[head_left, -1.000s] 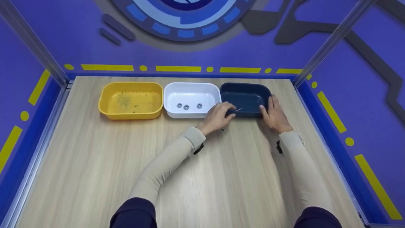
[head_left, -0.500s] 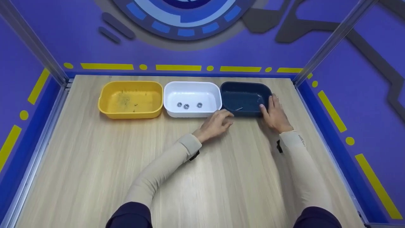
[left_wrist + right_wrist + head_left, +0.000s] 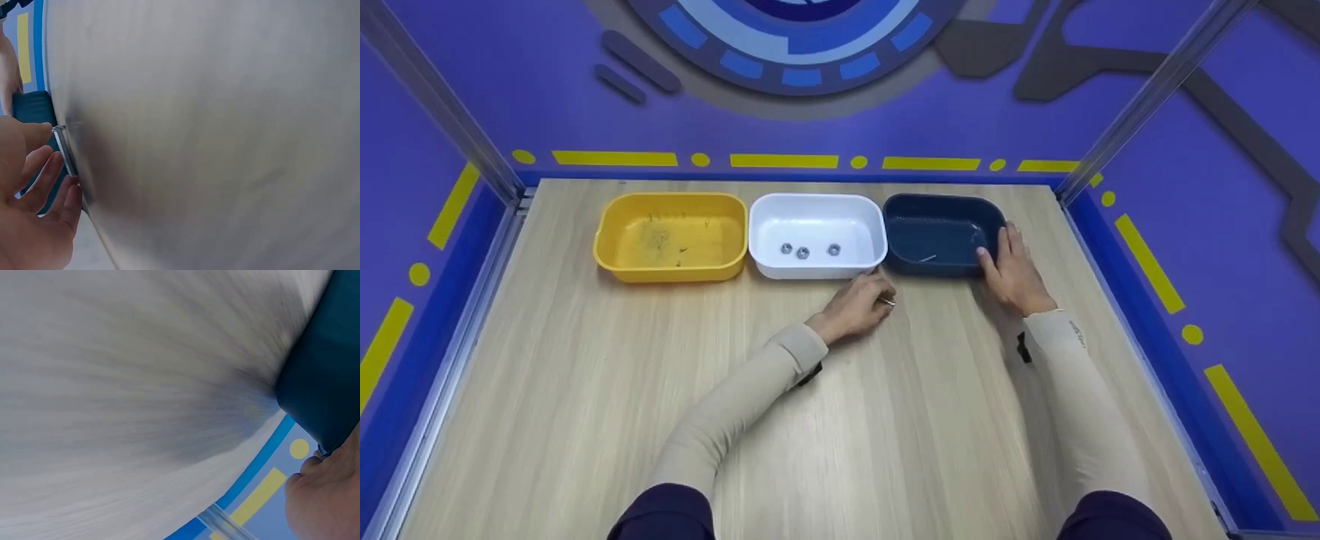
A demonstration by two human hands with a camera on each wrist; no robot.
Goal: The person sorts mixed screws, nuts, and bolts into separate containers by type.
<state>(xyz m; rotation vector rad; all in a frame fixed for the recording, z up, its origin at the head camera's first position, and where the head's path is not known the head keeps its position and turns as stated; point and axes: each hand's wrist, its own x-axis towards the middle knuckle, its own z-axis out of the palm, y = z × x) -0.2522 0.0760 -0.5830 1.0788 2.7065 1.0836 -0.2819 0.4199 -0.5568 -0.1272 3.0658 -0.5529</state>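
Note:
My left hand (image 3: pixel 855 306) is low over the table, just in front of the white bin (image 3: pixel 817 273). It pinches a threaded metal bolt (image 3: pixel 65 151) between thumb and fingertips; in the head view only a bit of the bolt (image 3: pixel 886 301) shows past the fingers. My right hand (image 3: pixel 1017 274) holds the front right corner of the dark blue bin (image 3: pixel 941 234), thumb over the rim and fingers along the outer side wall. Inside that bin lies a thin metal piece (image 3: pixel 928 258), too small to identify. Three metal nuts, one a nut (image 3: pixel 803 253) near the front, lie in the white bin.
A yellow bin (image 3: pixel 671 274) with small dark bits on its floor stands left of the white one; all three bins form a row. The wooden table (image 3: pixel 840 435) extends toward me. Blue panels (image 3: pixel 780 139) wall the back and sides.
My left hand has drawn back from the dark blue bin's front rim, leftward and toward me, and the bolt now shows in its fingers. The right hand stays on the bin.

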